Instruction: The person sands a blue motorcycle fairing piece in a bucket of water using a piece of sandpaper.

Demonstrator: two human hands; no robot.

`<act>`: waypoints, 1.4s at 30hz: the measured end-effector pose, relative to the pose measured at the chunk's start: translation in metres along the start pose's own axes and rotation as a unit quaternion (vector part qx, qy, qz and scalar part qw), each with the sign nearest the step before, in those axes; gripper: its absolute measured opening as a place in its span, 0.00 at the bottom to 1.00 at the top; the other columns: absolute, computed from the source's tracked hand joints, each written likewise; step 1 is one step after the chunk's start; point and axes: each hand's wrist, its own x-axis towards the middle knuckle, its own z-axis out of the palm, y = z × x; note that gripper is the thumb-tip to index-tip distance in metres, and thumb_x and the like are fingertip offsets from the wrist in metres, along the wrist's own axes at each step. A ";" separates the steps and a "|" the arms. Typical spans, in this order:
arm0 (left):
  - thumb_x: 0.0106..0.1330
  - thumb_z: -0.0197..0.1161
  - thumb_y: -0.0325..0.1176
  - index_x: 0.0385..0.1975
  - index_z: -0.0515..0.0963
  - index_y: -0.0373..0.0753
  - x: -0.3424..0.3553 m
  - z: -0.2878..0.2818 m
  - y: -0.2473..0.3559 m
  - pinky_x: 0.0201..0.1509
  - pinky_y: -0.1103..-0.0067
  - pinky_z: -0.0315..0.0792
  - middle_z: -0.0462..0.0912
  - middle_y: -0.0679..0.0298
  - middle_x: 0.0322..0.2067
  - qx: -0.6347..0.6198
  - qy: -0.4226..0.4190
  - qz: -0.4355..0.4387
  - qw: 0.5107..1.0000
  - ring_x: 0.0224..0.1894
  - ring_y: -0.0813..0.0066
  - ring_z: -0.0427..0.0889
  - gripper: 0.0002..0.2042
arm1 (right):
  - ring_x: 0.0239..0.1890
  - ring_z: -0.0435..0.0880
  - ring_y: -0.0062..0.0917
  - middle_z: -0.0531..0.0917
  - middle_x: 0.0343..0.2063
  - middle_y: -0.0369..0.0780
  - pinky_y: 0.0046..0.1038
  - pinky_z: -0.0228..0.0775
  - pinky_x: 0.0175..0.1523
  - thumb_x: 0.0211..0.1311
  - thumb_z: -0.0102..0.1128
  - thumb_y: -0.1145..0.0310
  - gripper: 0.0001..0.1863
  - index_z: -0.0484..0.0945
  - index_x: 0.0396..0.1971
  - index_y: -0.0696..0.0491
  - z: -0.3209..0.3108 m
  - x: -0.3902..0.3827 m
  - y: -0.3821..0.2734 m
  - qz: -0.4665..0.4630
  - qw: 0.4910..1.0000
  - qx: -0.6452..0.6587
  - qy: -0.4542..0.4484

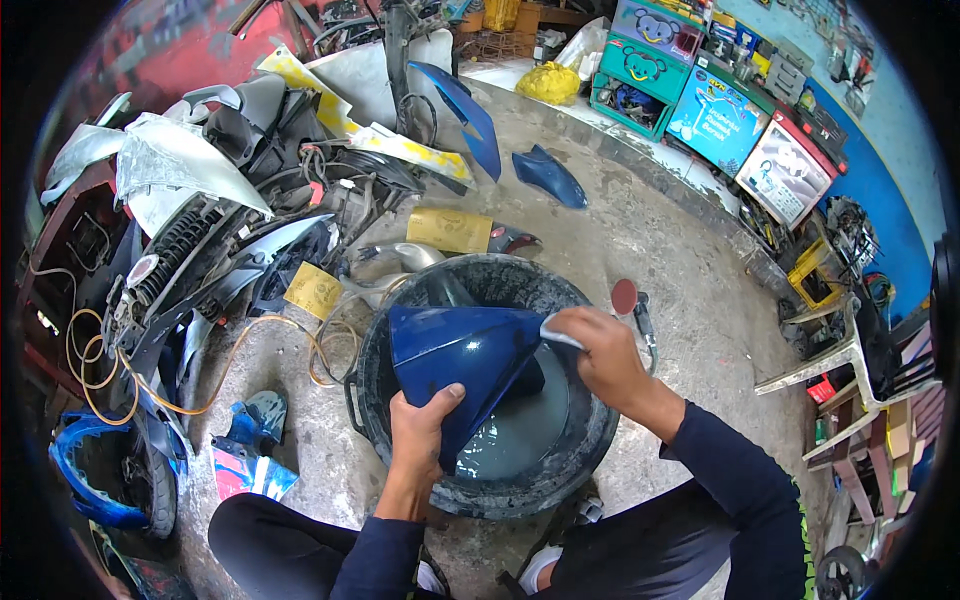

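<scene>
Panel [465,360]: one, glossy blue, tapered; held over the tub, its left side above the left rim, its narrow end toward the far right rim.

Left hand [418,428]: gripping the panel by its near left edge, thumb flat on the upper face; the other fingers hidden beneath.

Right hand [602,352]: fingers closed on a pad, which is at the panel's narrow end; whether pad and panel touch, cannot tell.

Pad [562,335]: one, pale grey, thin, partly covered by the fingers.

Tub [597,425]: one, black, round, scuffed; stands on the floor [700,300] between the person's knees.

Water [525,425]: cloudy grey, in the tub's bottom.

Sheets: two, tan; the larger [450,230] beyond the tub's far rim, the smaller [313,290] off its far left rim.

Disc [624,296]: one, reddish brown, off the far right rim.

Hose [240,365]: one, amber, looped on the floor left of the tub.

Heap [190,165]: assorted vehicle parts, along the floor's left edge.

Bag [548,83]: one, yellow, on the ledge [665,155] at the floor's far edge.
</scene>
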 end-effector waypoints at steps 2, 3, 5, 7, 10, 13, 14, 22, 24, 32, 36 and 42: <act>0.59 0.70 0.28 0.45 0.80 0.28 0.002 -0.001 0.003 0.41 0.78 0.81 0.86 0.57 0.37 0.006 -0.009 -0.002 1.000 0.34 0.73 0.86 0.16 | 0.52 0.83 0.45 0.84 0.46 0.48 0.43 0.73 0.59 0.46 0.51 0.87 0.23 0.81 0.45 0.59 -0.004 0.004 -0.002 0.040 0.999 0.023 0.015; 0.59 0.70 0.28 0.46 0.80 0.28 0.002 -0.001 0.003 0.41 0.77 0.82 0.86 0.57 0.38 -0.010 -0.016 -0.014 1.000 0.35 0.73 0.86 0.16 | 0.54 0.82 0.46 0.83 0.49 0.49 0.43 0.72 0.61 0.46 0.50 0.88 0.26 0.81 0.48 0.59 -0.005 0.005 -0.002 0.042 0.998 0.035 0.022; 0.59 0.70 0.28 0.47 0.79 0.28 0.003 -0.002 0.004 0.41 0.77 0.82 0.86 0.57 0.38 -0.026 -0.024 -0.026 0.999 0.35 0.72 0.86 0.17 | 0.56 0.80 0.46 0.82 0.52 0.50 0.43 0.71 0.63 0.46 0.49 0.89 0.29 0.80 0.52 0.58 -0.002 0.004 -0.004 0.045 0.997 0.047 0.030; 0.60 0.66 0.27 0.50 0.77 0.27 0.005 -0.006 0.007 0.41 0.75 0.84 0.85 0.55 0.40 -0.038 -0.067 -0.070 0.995 0.35 0.70 0.87 0.19 | 0.60 0.78 0.46 0.79 0.56 0.50 0.41 0.70 0.65 0.47 0.49 0.89 0.32 0.77 0.57 0.57 0.006 -0.003 -0.005 -0.007 0.997 0.059 -0.040; 0.63 0.61 0.31 0.53 0.74 0.26 0.012 -0.019 0.002 0.42 0.72 0.85 0.84 0.52 0.43 -0.087 -0.136 -0.094 0.982 0.38 0.65 0.88 0.21 | 0.60 0.78 0.45 0.80 0.56 0.50 0.40 0.71 0.64 0.51 0.56 0.86 0.30 0.75 0.58 0.58 0.009 -0.006 -0.006 -0.027 0.997 0.029 -0.064; 0.66 0.57 0.38 0.58 0.72 0.27 0.015 -0.018 -0.004 0.42 0.70 0.86 0.82 0.45 0.49 -0.182 -0.134 -0.147 0.963 0.45 0.57 0.87 0.25 | 0.55 0.82 0.43 0.83 0.51 0.49 0.38 0.75 0.60 0.53 0.59 0.83 0.25 0.77 0.55 0.59 0.019 -0.013 0.002 -0.061 0.997 -0.033 -0.041; 0.69 0.51 0.47 0.62 0.69 0.27 0.013 -0.014 -0.003 0.43 0.65 0.86 0.79 0.42 0.55 -0.211 -0.172 -0.128 0.954 0.52 0.48 0.85 0.30 | 0.52 0.84 0.43 0.85 0.48 0.49 0.38 0.77 0.57 0.54 0.61 0.81 0.23 0.78 0.53 0.60 0.023 -0.016 0.005 -0.086 0.993 -0.074 -0.018; 0.67 0.49 0.58 0.66 0.68 0.33 0.010 -0.013 -0.043 0.74 0.54 0.59 0.69 0.47 0.67 -0.456 -0.208 -0.123 0.857 0.74 0.49 0.60 0.36 | 0.46 0.86 0.38 0.85 0.44 0.48 0.34 0.79 0.49 0.56 0.57 0.77 0.17 0.79 0.47 0.61 0.041 -0.012 0.002 -0.111 0.979 -0.167 0.029; 0.64 0.54 0.50 0.68 0.65 0.37 0.006 -0.005 -0.048 0.74 0.50 0.57 0.67 0.52 0.69 -0.526 -0.213 -0.132 0.813 0.75 0.50 0.58 0.34 | 0.46 0.86 0.36 0.85 0.44 0.47 0.32 0.78 0.47 0.58 0.56 0.73 0.18 0.78 0.49 0.61 0.045 -0.013 0.004 -0.133 0.969 -0.206 0.040; 0.64 0.59 0.28 0.57 0.73 0.39 0.005 0.006 -0.043 0.73 0.58 0.64 0.75 0.57 0.60 -0.327 -0.140 -0.075 0.932 0.70 0.58 0.67 0.20 | 0.54 0.84 0.43 0.83 0.53 0.50 0.40 0.77 0.56 0.59 0.58 0.73 0.21 0.79 0.53 0.60 0.048 -0.021 -0.015 -0.150 0.959 -0.242 -0.002; 0.70 0.60 0.37 0.50 0.76 0.38 0.010 0.012 -0.047 0.68 0.65 0.71 0.78 0.56 0.53 -0.318 -0.035 -0.152 0.935 0.58 0.64 0.77 0.14 | 0.54 0.83 0.40 0.83 0.53 0.46 0.42 0.75 0.57 0.60 0.58 0.66 0.22 0.79 0.53 0.58 0.057 -0.025 -0.025 -0.206 0.956 -0.210 -0.011; 0.75 0.56 0.38 0.53 0.73 0.32 0.011 0.007 -0.045 0.70 0.63 0.71 0.78 0.52 0.54 -0.319 -0.101 -0.126 0.934 0.62 0.56 0.75 0.16 | 0.58 0.80 0.40 0.82 0.53 0.44 0.43 0.72 0.61 0.58 0.59 0.70 0.21 0.80 0.53 0.54 0.044 -0.017 -0.032 -0.178 0.976 -0.124 -0.009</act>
